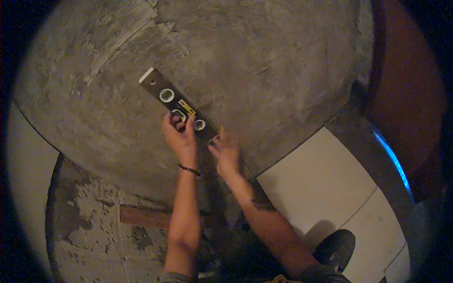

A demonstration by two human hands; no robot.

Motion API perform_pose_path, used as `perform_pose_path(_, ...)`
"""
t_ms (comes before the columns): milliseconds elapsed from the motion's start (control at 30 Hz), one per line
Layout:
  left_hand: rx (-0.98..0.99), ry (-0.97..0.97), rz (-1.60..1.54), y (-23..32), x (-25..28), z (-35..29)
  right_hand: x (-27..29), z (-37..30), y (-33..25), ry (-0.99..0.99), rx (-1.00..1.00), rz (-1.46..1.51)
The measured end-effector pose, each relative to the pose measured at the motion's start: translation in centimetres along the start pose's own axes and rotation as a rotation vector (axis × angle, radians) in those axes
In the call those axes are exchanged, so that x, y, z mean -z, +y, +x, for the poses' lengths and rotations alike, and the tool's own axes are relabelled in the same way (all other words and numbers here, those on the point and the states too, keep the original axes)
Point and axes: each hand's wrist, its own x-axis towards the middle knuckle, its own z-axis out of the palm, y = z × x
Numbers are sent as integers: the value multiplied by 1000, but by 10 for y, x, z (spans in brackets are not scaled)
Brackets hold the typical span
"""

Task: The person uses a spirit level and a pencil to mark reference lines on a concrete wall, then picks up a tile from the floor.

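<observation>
A dark spirit level (175, 100) lies slanted against a grey cement surface (283, 70), its pale end up to the left. Round white-rimmed vials and a yellow label show along its face. My left hand (181, 139) is closed on its lower edge around the middle, with fingers in the pale-rimmed grip opening. At the level's lower right end is my right hand (228, 153), its bent fingers at the tip of the level. Those fingers are blurred, and a small yellowish spot by them is too unclear to name.
Pale tiles (325, 174) with dark joints lie at the lower right, below the cement's edge. Rough, patchy masonry (89, 226) with a reddish-brown strip (144, 216) is at the lower left. A dark reddish panel (406, 80) and a bright blue streak (392, 158) stand at the right.
</observation>
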Motion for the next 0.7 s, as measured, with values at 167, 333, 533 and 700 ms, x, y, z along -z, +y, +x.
perform_pose_path(167, 113, -91, -71, 6, 8, -14, 18, -8, -4, -55, 179, -36)
perform_pose_path(333, 311, -252, -213, 29, 35, -21, 71, -44, -38, -96, 7, 13)
perform_pose_path(533, 427, -661, -134, 42, 104, -61, 154, -174, -190, 119, 173, -921)
perform_pose_path(700, 477, -991, -162, 110, 145, -43, 143, -344, -318, 706, 112, -705)
